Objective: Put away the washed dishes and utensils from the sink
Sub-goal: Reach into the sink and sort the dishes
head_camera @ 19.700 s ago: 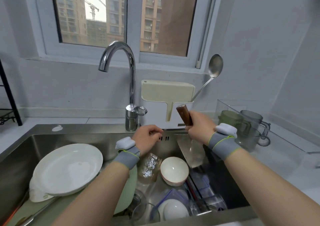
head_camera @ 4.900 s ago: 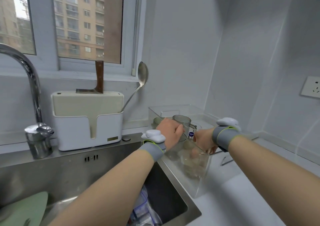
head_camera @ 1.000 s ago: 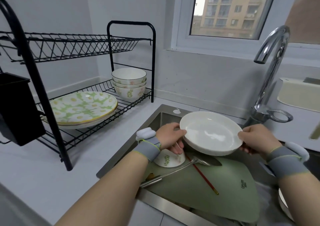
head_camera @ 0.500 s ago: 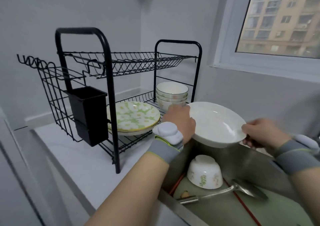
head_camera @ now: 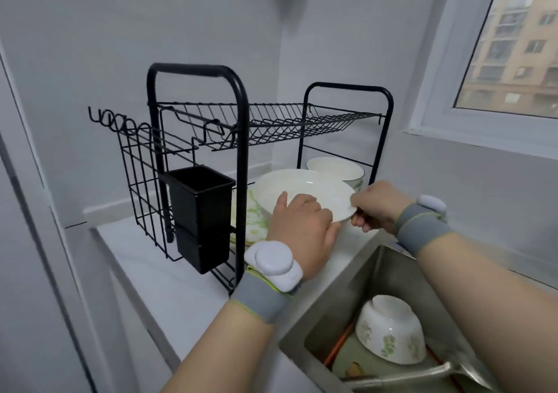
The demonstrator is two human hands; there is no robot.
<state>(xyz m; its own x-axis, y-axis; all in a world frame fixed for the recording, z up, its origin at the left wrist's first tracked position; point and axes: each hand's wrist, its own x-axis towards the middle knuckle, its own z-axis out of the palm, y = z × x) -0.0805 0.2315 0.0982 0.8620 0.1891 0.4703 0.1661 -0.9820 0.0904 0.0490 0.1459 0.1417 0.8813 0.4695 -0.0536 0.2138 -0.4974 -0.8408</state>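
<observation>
I hold a white plate (head_camera: 305,192) with both hands inside the lower tier of the black dish rack (head_camera: 241,139). My left hand (head_camera: 302,226) grips its near rim, my right hand (head_camera: 377,207) its right rim. The plate hovers just above the green-flowered plates (head_camera: 252,220) stacked on that tier; whether it touches them I cannot tell. Stacked white bowls (head_camera: 335,169) stand behind it. In the sink (head_camera: 332,305) at the lower right an upturned flowered bowl (head_camera: 389,329) lies on a green cutting board (head_camera: 356,359), with a metal utensil handle (head_camera: 416,376) and a red chopstick (head_camera: 338,344).
A black utensil cup (head_camera: 199,211) hangs on the rack's near end, left of the plate. The rack's upper wire tier (head_camera: 271,124) holds nothing. White counter (head_camera: 157,275) runs in front of the rack. A window (head_camera: 513,45) is at the upper right.
Both hands have carried the white plate from above the sink leftward into the rack's lower tier, over the flowered plates. My view has turned further left.
</observation>
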